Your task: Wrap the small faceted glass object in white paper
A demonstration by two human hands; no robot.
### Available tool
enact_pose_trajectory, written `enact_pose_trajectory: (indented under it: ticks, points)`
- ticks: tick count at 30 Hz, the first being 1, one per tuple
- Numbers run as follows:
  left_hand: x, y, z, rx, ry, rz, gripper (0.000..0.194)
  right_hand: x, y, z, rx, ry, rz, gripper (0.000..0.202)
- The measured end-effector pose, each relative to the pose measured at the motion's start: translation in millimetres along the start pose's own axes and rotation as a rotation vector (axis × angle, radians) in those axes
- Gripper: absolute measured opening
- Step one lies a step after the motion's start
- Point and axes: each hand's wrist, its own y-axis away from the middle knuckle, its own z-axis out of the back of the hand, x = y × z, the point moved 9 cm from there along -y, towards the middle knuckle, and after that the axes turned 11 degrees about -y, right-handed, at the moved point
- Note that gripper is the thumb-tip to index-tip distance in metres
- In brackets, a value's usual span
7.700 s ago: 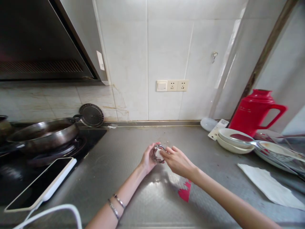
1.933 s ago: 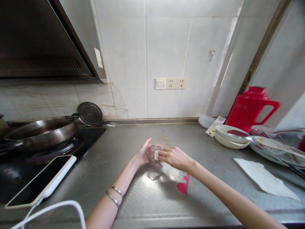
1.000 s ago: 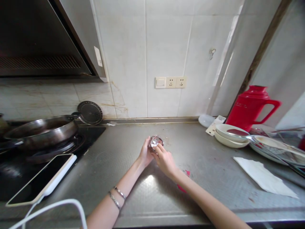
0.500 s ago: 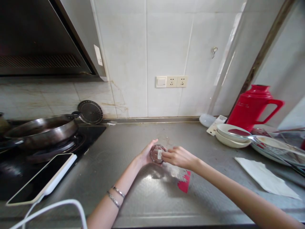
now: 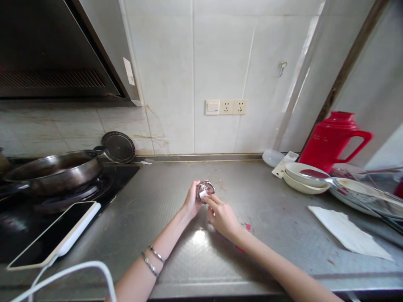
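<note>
Above the middle of the metal counter (image 5: 151, 235), my left hand (image 5: 190, 202) is closed around a small round, clear container (image 5: 209, 187) with a reddish-brown tint. Its rim glints, and I cannot tell exactly what kind of vessel it is. My right hand (image 5: 223, 218) reaches to its near side, fingers bent and pinched on a small white piece (image 5: 203, 193) that lies against the container. Whether the piece is paper or a label is unclear. Beneath my right forearm, a torn pink-red scrap (image 5: 248, 227) is partly hidden on the counter.
At left, a steel pan (image 5: 59, 170) stands on the black stove, with a phone (image 5: 53, 235) and white cable (image 5: 75, 265) in front. To the right are a red thermos (image 5: 330, 140), stacked white bowls (image 5: 305, 186), a patterned plate (image 5: 349, 197) and a white paper sheet (image 5: 348, 233).
Both hands have shifted slightly left with the container, which has tilted. My right hand has turned and come round to its near side, now covering more of the pink-red scrap.
</note>
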Motion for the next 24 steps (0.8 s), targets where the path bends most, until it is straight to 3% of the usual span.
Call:
enact_pose_trajectory:
  ticks: [5,12,16,20,24]
  points:
    - [2,-4,7.9,-0.017,0.096,-0.020,0.033,11,-14,-6,-0.108,-0.204,-0.067,0.024]
    - [-5,4,-7.3,0.095,0.178,-0.049,0.032,12,-24,2,0.048,0.123,-0.034,0.015]
    - [-10,5,-14.9,0.211,0.157,0.023,0.039,10,-20,21,0.133,0.278,0.150,0.019]
    - [-11,-1,-7.6,0.230,0.058,0.110,0.041,18,-9,28,0.333,0.331,0.461,0.021]
    - [12,4,-2.3,0.250,-0.127,0.353,0.041,24,-1,26,0.419,0.451,0.647,0.021]
